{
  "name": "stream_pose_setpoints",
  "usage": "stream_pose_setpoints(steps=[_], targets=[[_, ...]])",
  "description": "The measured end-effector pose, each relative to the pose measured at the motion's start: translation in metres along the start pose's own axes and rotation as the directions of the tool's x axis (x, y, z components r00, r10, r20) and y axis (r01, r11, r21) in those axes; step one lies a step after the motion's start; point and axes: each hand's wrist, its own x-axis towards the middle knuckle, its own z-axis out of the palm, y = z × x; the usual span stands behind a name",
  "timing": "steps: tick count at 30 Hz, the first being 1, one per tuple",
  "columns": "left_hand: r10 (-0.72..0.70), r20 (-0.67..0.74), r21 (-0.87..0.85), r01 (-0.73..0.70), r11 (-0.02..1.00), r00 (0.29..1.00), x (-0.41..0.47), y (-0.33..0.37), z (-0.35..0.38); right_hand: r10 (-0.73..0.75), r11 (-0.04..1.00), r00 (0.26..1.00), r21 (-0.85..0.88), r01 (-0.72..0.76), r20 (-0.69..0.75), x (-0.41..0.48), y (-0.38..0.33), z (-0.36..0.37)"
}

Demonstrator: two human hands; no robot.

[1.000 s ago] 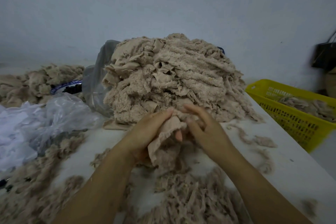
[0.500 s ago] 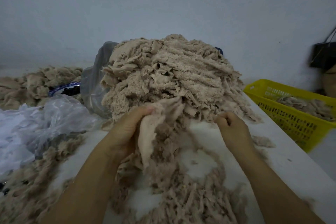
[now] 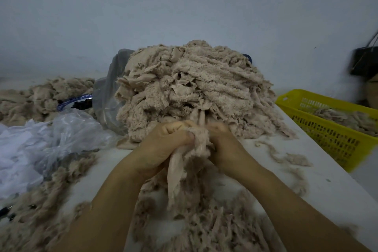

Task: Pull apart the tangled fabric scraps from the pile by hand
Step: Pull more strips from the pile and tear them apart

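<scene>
Both hands meet at the near foot of the big beige pile of fabric scraps [image 3: 192, 92], which is heaped in the middle of the white worktop [image 3: 319, 186]. The left hand [image 3: 161, 147] is curled into a tight grip on a bunch of scraps [image 3: 196, 139], fingers folded over the top of it. The right hand [image 3: 223, 143] is pressed against the same bunch from the other side, its grip closed on the cloth too. A long flat strip [image 3: 174, 172] hangs down from between the hands toward the loose shreds [image 3: 206, 229] spread over the near part of the worktop. Left of the pile lie crumpled clear plastic bags [image 3: 51, 139], with another heap of beige scraps [image 3: 41, 96] behind them. A yellow basket [image 3: 331, 139] with some scraps inside sits off the right edge.
</scene>
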Motion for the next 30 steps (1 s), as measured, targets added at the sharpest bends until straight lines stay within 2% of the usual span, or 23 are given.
stream_pose_setpoints(steps=[2, 5, 6, 7, 8, 9, 10, 11, 12, 13, 15, 17, 18, 19, 22, 23, 25, 27, 28, 29, 30], targets=[[-0.016, -0.058, -0.210, 0.003, 0.978, 0.998, 0.000, 0.005, -0.001, 0.088, 0.995, 0.995, -0.040, -0.087, 0.036, -0.005, 0.011, 0.001], [-0.135, -0.129, -0.568, 0.039, 0.822, 0.982, 0.004, 0.004, -0.010, 0.191, 0.980, 0.981, 0.066, -0.188, -0.036, -0.017, 0.024, -0.004], [-0.187, -0.154, -0.645, 0.044, 0.763, 0.970, 0.007, 0.002, -0.012, 0.205, 0.974, 0.978, 0.102, -0.200, -0.033, -0.020, 0.026, -0.005], [-0.253, -0.211, -0.653, 0.056, 0.755, 0.944, 0.011, -0.004, -0.016, 0.202, 0.974, 0.979, 0.108, -0.199, -0.020, -0.020, 0.027, -0.005], [-0.309, -0.312, -0.562, 0.087, 0.822, 0.899, 0.015, -0.010, -0.018, 0.192, 0.976, 0.981, 0.106, -0.191, -0.002, -0.021, 0.027, -0.004], [-0.328, -0.433, -0.383, 0.158, 0.910, 0.839, 0.019, -0.020, -0.021, 0.186, 0.977, 0.982, 0.104, -0.186, 0.015, -0.021, 0.025, -0.001], [-0.309, -0.542, -0.166, 0.261, 0.951, 0.781, 0.021, -0.030, -0.023, 0.191, 0.976, 0.981, 0.103, -0.192, 0.023, -0.021, 0.024, 0.002], [-0.262, -0.618, 0.041, 0.363, 0.931, 0.741, 0.022, -0.040, -0.027, 0.198, 0.974, 0.980, 0.102, -0.200, 0.025, -0.021, 0.023, 0.004], [-0.218, -0.635, 0.214, 0.440, 0.872, 0.741, 0.022, -0.048, -0.031, 0.207, 0.973, 0.978, 0.099, -0.209, 0.029, -0.022, 0.023, 0.007], [-0.198, -0.602, 0.364, 0.486, 0.795, 0.774, 0.022, -0.054, -0.034, 0.213, 0.972, 0.976, 0.092, -0.215, 0.033, -0.023, 0.024, 0.009], [-0.254, -0.475, 0.603, 0.522, 0.603, 0.842, 0.020, -0.057, -0.035, 0.222, 0.971, 0.975, 0.087, -0.224, 0.034, -0.024, 0.026, 0.011], [-0.313, -0.365, 0.792, 0.469, 0.390, 0.877, 0.021, -0.058, -0.033, 0.231, 0.970, 0.973, 0.078, -0.232, 0.018, -0.024, 0.026, 0.011], [-0.306, -0.325, 0.843, 0.421, 0.336, 0.895, 0.021, -0.056, -0.029, 0.238, 0.968, 0.971, 0.079, -0.238, 0.013, -0.023, 0.025, 0.011], [-0.279, -0.305, 0.859, 0.389, 0.332, 0.911, 0.021, -0.053, -0.026, 0.245, 0.966, 0.969, 0.089, -0.245, 0.003, -0.022, 0.024, 0.011], [-0.103, -0.281, 0.820, 0.294, 0.491, 0.954, 0.018, -0.040, -0.020, 0.239, 0.970, 0.970, 0.057, -0.236, -0.051, -0.019, 0.020, 0.008], [-0.059, -0.228, 0.794, 0.221, 0.567, 0.972, 0.017, -0.035, -0.016, 0.215, 0.977, 0.973, 0.026, -0.213, -0.087, -0.017, 0.019, 0.006], [-0.030, -0.038, 0.682, 0.048, 0.730, 0.999, 0.011, -0.021, -0.002, 0.108, 0.993, 0.987, -0.031, -0.112, -0.116, -0.011, 0.015, -0.002], [-0.034, 0.113, 0.574, -0.037, 0.818, 0.993, 0.008, -0.012, 0.012, -0.040, 0.998, 0.996, 0.050, 0.045, -0.082, -0.005, 0.009, -0.007], [-0.011, 0.130, 0.539, -0.062, 0.840, 0.991, 0.007, -0.010, 0.016, -0.060, 0.991, 0.996, 0.119, 0.068, -0.070, -0.002, 0.008, -0.007], [0.026, 0.099, 0.496, -0.072, 0.865, 0.995, 0.006, -0.009, 0.018, -0.015, 0.986, 0.997, 0.167, 0.027, -0.075, 0.000, 0.010, -0.005], [0.054, 0.030, 0.429, -0.061, 0.901, 0.998, 0.004, -0.007, 0.018, 0.086, 0.988, 0.990, 0.141, -0.070, -0.108, 0.001, 0.015, -0.003]])
